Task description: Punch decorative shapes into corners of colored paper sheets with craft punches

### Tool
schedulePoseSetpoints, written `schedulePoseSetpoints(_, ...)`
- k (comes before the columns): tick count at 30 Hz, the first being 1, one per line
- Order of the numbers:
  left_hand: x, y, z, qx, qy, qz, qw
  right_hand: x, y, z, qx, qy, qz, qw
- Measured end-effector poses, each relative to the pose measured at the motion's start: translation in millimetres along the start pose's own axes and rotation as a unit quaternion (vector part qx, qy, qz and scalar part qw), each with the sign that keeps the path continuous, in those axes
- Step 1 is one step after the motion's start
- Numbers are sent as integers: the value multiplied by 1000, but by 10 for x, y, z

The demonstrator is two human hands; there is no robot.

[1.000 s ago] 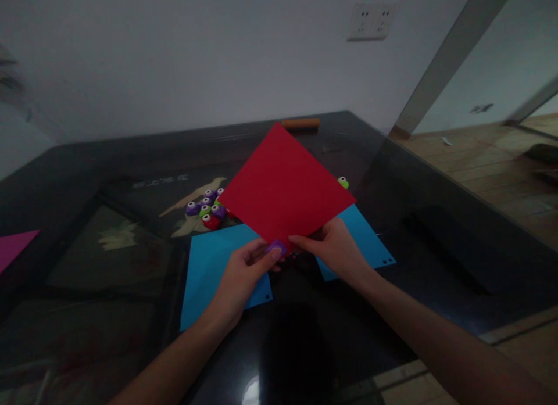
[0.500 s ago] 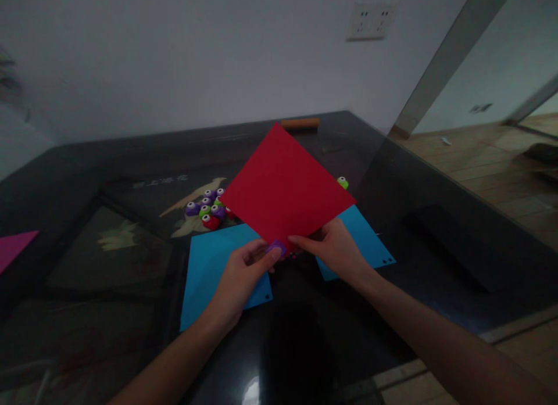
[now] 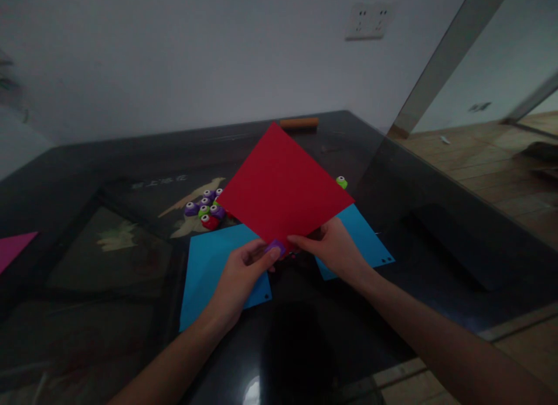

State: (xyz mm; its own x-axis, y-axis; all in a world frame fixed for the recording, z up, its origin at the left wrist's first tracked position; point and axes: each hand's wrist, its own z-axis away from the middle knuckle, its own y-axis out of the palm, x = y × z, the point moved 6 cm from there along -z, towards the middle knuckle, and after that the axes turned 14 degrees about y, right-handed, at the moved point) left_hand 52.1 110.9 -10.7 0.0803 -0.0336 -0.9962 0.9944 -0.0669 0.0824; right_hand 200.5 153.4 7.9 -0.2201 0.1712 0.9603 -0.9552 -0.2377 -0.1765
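A square red sheet of paper (image 3: 285,187) is held up over the table, one corner pointing toward me. My left hand (image 3: 248,265) pinches a small purple hole punch (image 3: 275,247) at that near corner. The thumb and fingers of my right hand (image 3: 333,245) grip the sheet's lower right edge. Beneath lie a blue sheet (image 3: 209,271) on the left and another blue sheet (image 3: 364,242) on the right, partly covered by my hands and the red paper. Small dark round holes show near their corners. Small specks lie below the purple punch.
Several eye-topped toy-like pieces (image 3: 210,221), purple, green and red, cluster behind the left blue sheet; a green one (image 3: 342,182) sits right of the red paper. A brown roll (image 3: 299,124) lies near the wall, a dark flat object (image 3: 449,242) at right, pink paper (image 3: 15,248) at far left.
The view has shifted very slightly. Both hands keep the same hold on the red paper and the purple hole punch.
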Motion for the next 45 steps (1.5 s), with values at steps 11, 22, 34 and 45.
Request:
schedulePoseSetpoints(11, -15, 8, 6, -9, -7, -4, 1000, -6, 5, -5, -12, -15, 2, 1000)
schedulePoseSetpoints(22, -10, -4, -2, -3, 1, -18, 1000, 37, 1, 23, -3, -9, 20, 1000)
schedulePoseSetpoints(34, -17, 9, 5, 8, -3, -15, 1000, 39, 8, 28, 1, -7, 12, 1000)
schedulePoseSetpoints(45, -23, 16, 2, 6, 0, -13, 1000, 40, 6, 35, -6, -8, 27, 1000)
